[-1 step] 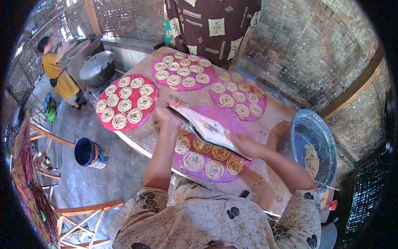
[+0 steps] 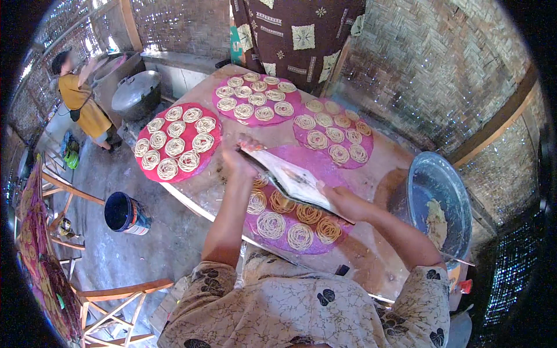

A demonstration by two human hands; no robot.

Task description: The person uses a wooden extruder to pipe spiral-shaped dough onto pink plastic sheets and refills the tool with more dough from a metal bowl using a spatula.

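My left hand (image 2: 241, 161) is closed round the far-left end of a two-handled press (image 2: 293, 174) with a pale flat top and dark edge. My right hand (image 2: 347, 203) grips its near-right end. The press slants above a round pink sheet (image 2: 322, 159), and a short cylinder (image 2: 282, 200) shows under it, partly hidden. Coiled nests of thin dough strands (image 2: 271, 225) lie on the near part of this sheet; those in the press's shadow look orange.
A red sheet (image 2: 184, 129) and two pink sheets (image 2: 267, 120) with nests lie farther off on the table (image 2: 383, 261). A blue-grey basin (image 2: 413, 174) holding dough (image 2: 436, 223) stands right. A bucket (image 2: 119, 211), lidded pot (image 2: 136, 93) and another person (image 2: 84, 95) are left.
Both hands and the press have shifted very slightly to the right. The nests and sheets look the same.
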